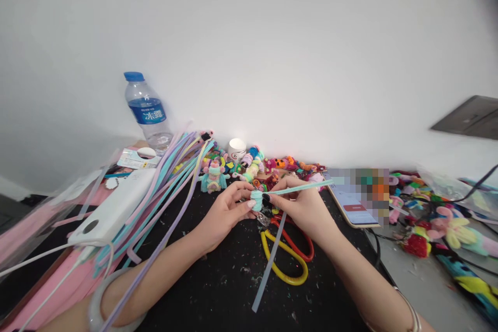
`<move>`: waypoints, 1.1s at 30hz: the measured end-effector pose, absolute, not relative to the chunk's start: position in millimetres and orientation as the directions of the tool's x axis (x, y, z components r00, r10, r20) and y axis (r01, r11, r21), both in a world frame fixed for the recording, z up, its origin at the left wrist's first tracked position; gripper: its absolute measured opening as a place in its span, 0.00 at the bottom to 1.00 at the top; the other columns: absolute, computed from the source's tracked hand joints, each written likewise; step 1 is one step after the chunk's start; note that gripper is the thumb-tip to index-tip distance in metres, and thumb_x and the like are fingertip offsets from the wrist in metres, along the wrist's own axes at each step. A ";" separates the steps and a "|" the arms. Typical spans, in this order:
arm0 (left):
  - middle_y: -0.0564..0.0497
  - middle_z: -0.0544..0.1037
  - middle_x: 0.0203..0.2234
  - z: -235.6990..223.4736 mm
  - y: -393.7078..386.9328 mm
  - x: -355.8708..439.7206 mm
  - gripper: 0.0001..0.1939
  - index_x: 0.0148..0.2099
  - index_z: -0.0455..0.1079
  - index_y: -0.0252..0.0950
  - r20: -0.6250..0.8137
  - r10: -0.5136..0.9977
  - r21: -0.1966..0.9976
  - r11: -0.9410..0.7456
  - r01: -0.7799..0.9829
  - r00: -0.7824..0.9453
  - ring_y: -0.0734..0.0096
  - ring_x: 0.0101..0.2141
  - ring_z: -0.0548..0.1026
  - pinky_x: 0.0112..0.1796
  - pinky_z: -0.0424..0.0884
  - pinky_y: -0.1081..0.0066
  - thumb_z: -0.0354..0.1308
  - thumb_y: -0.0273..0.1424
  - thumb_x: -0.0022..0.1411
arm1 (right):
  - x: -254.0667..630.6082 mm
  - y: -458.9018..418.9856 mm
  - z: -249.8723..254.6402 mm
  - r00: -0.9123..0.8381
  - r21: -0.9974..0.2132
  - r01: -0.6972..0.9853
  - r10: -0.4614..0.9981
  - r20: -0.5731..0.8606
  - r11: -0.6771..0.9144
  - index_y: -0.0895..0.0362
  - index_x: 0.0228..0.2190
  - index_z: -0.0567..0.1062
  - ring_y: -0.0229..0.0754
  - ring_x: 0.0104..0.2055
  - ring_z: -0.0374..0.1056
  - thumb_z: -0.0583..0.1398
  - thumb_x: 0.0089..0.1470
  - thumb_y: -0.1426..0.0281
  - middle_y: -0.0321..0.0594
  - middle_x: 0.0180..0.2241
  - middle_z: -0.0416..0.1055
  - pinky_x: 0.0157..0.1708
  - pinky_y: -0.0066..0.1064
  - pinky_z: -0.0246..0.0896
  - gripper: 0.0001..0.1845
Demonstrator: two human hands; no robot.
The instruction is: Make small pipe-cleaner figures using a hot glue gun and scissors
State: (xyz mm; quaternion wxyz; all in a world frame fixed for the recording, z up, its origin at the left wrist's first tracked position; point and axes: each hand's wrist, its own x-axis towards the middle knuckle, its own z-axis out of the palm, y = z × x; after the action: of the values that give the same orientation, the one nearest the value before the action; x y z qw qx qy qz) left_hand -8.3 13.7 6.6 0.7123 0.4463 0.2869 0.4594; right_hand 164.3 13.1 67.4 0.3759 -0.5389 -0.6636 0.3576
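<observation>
My left hand (233,206) is closed, thumb and fingers pinching a small mint-green pipe cleaner coil (257,199). At the coil's right side my right hand (298,202) is closed too, its fingertips on the pipe cleaner; a mint-green length (311,187) sticks out past the hand to the right. A translucent stick (270,264), like a glue stick, slants down from beneath my right hand; I cannot tell whether that hand touches it. Under the stick lie scissors with one yellow handle (290,277) and one red handle (309,249), their blades mostly hidden by my hands.
Long pastel pipe cleaners (159,202) lie bundled at the left, by a white power strip-like box (116,207) with a cable. A bottle (146,109) stands behind. Fuzzy figures (213,176) and a paper cup (237,149) line the back; a phone (352,207) is at right.
</observation>
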 end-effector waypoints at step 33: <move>0.52 0.75 0.29 10.2 11.9 -7.2 0.09 0.37 0.68 0.33 0.026 0.956 0.955 0.063 -0.290 0.291 0.72 0.29 0.74 0.34 0.74 0.68 0.62 0.31 0.54 | 159.9 5.8 66.1 -0.217 -0.643 0.668 0.924 0.314 0.375 0.57 0.20 0.69 0.36 0.24 0.61 0.60 0.46 0.75 0.34 0.21 0.66 0.24 0.26 0.53 0.07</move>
State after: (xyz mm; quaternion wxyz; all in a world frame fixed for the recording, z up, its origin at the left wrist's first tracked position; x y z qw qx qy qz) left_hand -7.2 11.9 10.2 0.6421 0.4830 0.3450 0.4852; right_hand 159.9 5.8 66.1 0.3391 -0.5259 -0.7568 0.1892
